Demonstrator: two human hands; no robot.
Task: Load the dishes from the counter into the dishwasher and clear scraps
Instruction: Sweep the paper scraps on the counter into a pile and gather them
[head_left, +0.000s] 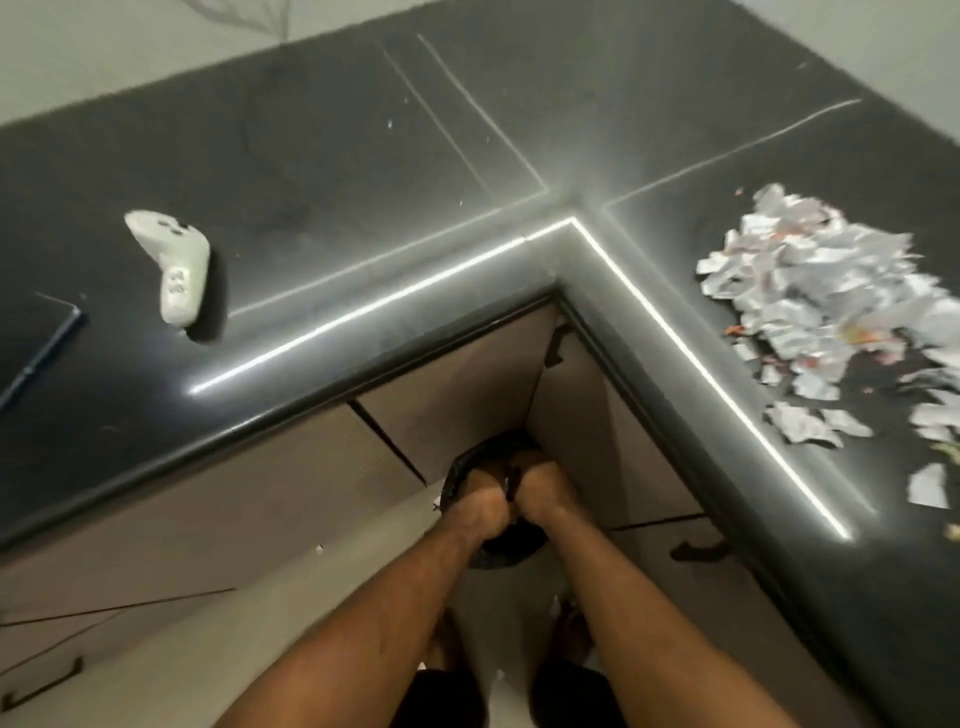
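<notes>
Black L-shaped counter, torn paper scraps heaped on its right wing. Below, in the floor corner, a dark bin. Both arms stretched straight down, left hand and right hand side by side over its mouth, fingers curled; something dark between them, grip impossible to tell. White controller on the left wing.

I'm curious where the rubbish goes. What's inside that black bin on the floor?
The bin shows only its black liner at the rim. The left hand and right hand cover its mouth, so whatever lies inside is hidden.
</notes>
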